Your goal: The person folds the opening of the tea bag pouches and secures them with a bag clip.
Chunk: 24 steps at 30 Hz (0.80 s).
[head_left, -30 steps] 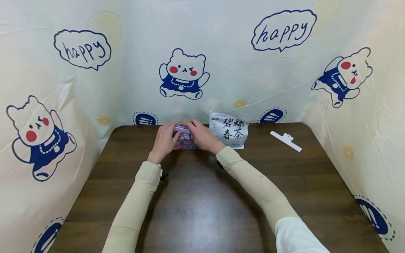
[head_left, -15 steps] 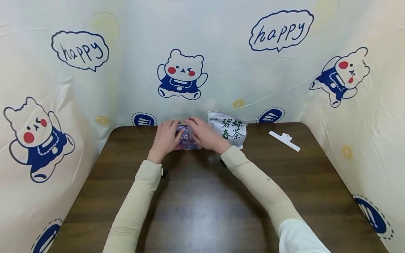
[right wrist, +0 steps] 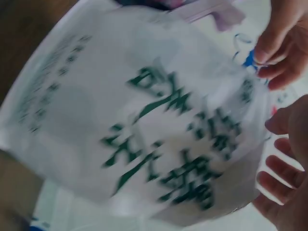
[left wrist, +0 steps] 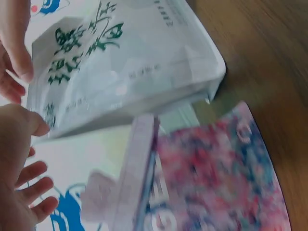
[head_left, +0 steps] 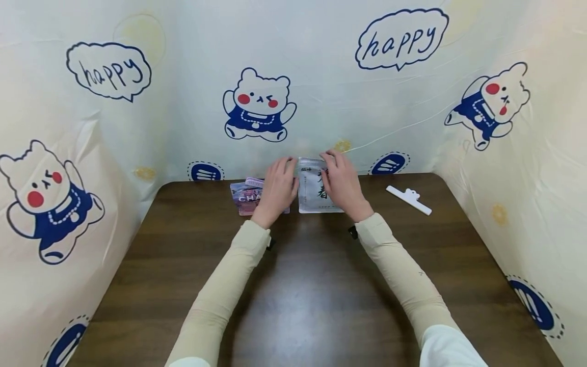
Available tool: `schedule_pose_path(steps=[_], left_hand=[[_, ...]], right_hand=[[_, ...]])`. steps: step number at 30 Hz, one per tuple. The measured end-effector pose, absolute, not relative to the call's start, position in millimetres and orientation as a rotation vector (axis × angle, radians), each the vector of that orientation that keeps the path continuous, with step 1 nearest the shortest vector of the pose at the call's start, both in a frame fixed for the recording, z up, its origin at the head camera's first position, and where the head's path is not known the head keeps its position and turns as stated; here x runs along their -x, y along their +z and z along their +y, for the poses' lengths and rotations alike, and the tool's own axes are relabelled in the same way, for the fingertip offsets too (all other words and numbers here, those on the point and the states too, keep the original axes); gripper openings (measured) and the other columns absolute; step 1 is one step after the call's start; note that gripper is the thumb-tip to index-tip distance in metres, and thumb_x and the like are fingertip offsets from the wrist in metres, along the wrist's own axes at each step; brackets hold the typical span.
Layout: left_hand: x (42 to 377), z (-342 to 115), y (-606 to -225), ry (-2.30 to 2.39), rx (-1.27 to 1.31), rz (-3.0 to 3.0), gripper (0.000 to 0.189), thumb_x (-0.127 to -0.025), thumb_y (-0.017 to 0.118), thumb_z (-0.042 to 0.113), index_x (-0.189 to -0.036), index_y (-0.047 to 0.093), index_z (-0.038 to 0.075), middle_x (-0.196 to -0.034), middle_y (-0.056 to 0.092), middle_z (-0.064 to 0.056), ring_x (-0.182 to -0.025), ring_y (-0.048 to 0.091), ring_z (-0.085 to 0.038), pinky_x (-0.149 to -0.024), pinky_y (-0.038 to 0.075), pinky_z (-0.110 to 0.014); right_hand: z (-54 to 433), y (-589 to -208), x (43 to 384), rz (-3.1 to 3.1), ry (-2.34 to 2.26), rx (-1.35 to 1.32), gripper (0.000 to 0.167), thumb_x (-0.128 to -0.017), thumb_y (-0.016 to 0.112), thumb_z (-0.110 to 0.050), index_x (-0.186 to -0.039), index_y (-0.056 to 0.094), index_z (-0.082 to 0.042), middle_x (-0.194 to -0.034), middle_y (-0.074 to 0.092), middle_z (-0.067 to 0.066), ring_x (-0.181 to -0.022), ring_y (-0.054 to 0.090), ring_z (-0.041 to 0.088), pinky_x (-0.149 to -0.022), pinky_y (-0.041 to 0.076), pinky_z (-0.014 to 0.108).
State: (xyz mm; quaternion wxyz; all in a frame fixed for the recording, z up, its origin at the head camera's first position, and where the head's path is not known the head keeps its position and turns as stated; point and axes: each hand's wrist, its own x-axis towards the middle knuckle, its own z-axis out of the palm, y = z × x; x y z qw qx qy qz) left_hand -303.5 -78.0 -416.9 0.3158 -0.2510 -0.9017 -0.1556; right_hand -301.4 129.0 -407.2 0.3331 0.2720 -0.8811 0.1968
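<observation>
A silver-white tea pouch [head_left: 311,189] with green characters stands upright near the table's back edge. My left hand [head_left: 278,187] is at its upper left side, thumb and fingers apart. Over the pouch's right half is my right hand [head_left: 343,182], hiding some characters. In the right wrist view, the right hand's parted fingers [right wrist: 281,166] lie right at the pouch's top edge. Left of it stands a pink and blue patterned pouch [head_left: 247,200], partly behind my left hand. A pale purple sealing clip [left wrist: 137,168] sits across that pouch's top.
A white sealing clip [head_left: 409,200] lies on the brown table [head_left: 293,285] to the right. A pale printed cloth [head_left: 321,112] rises behind the table and along both sides.
Both hands have left the patterned pouch, clipped in purple, and moved right to the tea pouch. The tea pouch now looks straighter toward the front.
</observation>
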Motion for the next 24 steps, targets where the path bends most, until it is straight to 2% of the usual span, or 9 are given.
schedule_pose_path(steps=[5,8,12,16,24], left_hand=[[308.3,-57.9,-415.9,-0.339,0.662,-2.350,0.048,-0.098,0.063,0.012,-0.144,0.051,0.002,-0.139,0.055,-0.020,-0.129,0.051,-0.036,-0.106,0.041,-0.052],[311.7,-47.9,-413.3,-0.296,0.695,-2.377,0.045,-0.098,0.062,0.012,-0.142,0.054,0.005,-0.140,0.056,-0.018,-0.131,0.049,-0.035,-0.107,0.039,-0.050],[315.2,-37.5,-410.5,-0.273,0.720,-2.402,0.039,-0.099,0.063,0.013,-0.137,0.060,0.008,-0.134,0.061,-0.015,-0.126,0.052,-0.033,-0.108,0.040,-0.046],[316.6,-31.3,-409.5,-0.286,0.748,-2.402,0.031,-0.099,0.063,0.012,-0.129,0.066,0.007,-0.124,0.065,-0.012,-0.117,0.057,-0.030,-0.102,0.046,-0.043],[313.9,-26.3,-409.1,-0.343,0.776,-2.373,0.025,-0.098,0.064,0.004,-0.122,0.070,0.006,-0.114,0.068,-0.011,-0.106,0.061,-0.028,-0.089,0.052,-0.041]], right_hand=[[146.0,-420.3,309.1,-2.364,0.589,-0.632,0.026,-0.102,0.057,-0.009,-0.126,0.059,0.002,-0.121,0.059,0.020,-0.107,0.060,0.034,-0.091,0.053,0.046],[153.1,-424.1,312.0,-2.384,0.603,-0.615,0.019,-0.105,0.053,-0.011,-0.118,0.060,0.000,-0.110,0.060,0.018,-0.096,0.061,0.032,-0.081,0.054,0.045],[157.2,-425.6,312.9,-2.413,0.616,-0.607,0.018,-0.107,0.049,-0.012,-0.116,0.059,0.000,-0.108,0.060,0.016,-0.094,0.060,0.031,-0.077,0.054,0.045],[157.9,-427.1,311.2,-2.442,0.639,-0.600,0.018,-0.108,0.048,-0.012,-0.117,0.059,-0.001,-0.109,0.060,0.016,-0.094,0.061,0.031,-0.076,0.054,0.046],[161.9,-424.8,307.1,-2.421,0.644,-0.610,0.016,-0.107,0.051,-0.011,-0.116,0.060,-0.002,-0.106,0.062,0.014,-0.083,0.063,0.031,-0.069,0.054,0.046]])
